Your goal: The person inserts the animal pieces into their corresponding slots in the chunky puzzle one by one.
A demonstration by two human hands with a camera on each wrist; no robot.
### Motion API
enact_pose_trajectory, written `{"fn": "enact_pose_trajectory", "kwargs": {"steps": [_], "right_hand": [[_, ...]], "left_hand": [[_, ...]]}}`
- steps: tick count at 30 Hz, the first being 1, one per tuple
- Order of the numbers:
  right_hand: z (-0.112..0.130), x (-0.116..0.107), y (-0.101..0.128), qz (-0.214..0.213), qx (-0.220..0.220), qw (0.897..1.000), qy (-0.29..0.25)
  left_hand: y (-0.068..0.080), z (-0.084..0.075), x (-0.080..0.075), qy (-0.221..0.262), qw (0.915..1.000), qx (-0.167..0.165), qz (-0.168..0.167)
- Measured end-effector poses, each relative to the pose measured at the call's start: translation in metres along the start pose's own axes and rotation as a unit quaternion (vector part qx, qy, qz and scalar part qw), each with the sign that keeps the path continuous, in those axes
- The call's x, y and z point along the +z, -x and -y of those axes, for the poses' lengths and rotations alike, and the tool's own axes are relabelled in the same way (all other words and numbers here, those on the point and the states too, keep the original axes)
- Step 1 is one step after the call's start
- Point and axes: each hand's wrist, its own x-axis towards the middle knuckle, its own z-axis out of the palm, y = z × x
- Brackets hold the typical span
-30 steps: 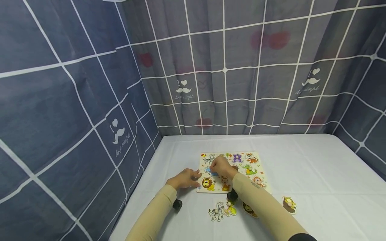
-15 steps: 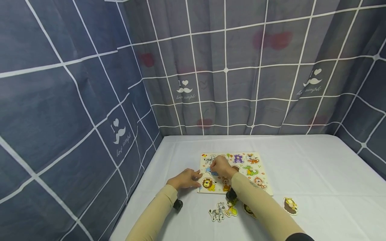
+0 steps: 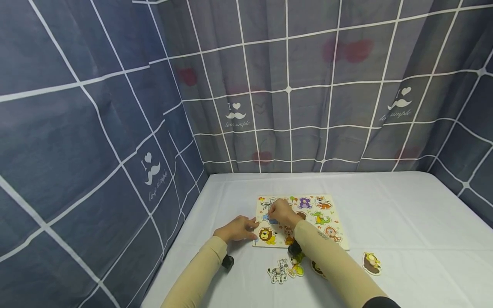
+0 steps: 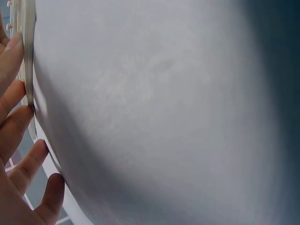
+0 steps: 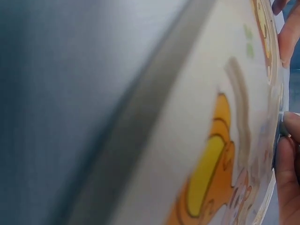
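A wooden animal puzzle board (image 3: pixel 336 224) lies flat on the white table. My right hand (image 3: pixel 282 212) is over its left half, pinching a blue puzzle piece (image 3: pixel 271 219) in the middle row. In the right wrist view, thumb and finger meet at a small knob (image 5: pixel 282 125); the hand hides part of the piece. My left hand (image 3: pixel 238 228) lies at the board's left edge, and in the left wrist view its spread fingers (image 4: pixel 18 129) touch the board's side and the cloth. Printed pictures on the board include a lion (image 3: pixel 267 235) and a crocodile (image 3: pixel 321 217).
Before the board lie a zebra piece (image 3: pixel 278 271) and a yellow-green piece (image 3: pixel 296 268), touching or nearly so. A lion piece (image 3: pixel 316 268) is partly under my right forearm. Farther right is a brown-and-yellow piece (image 3: pixel 371 263). Grid-patterned curtains (image 3: pixel 269 141) enclose the back and sides.
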Motion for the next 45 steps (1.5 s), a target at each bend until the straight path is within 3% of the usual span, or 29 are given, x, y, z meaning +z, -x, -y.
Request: {"fn": "enact_pose_trajectory", "kwargs": {"steps": [26,45], "right_hand": [[-0.002,0.002,0.002,-0.007,0.023,1.0,0.014],[-0.004,-0.011,0.007,-0.003,0.027,0.999,0.029]], "left_hand": [[-0.001,-0.002,0.004,0.025,0.9997,-0.006,0.003],[0.0,0.0,-0.003,0.028,0.9996,-0.001,0.006]]}}
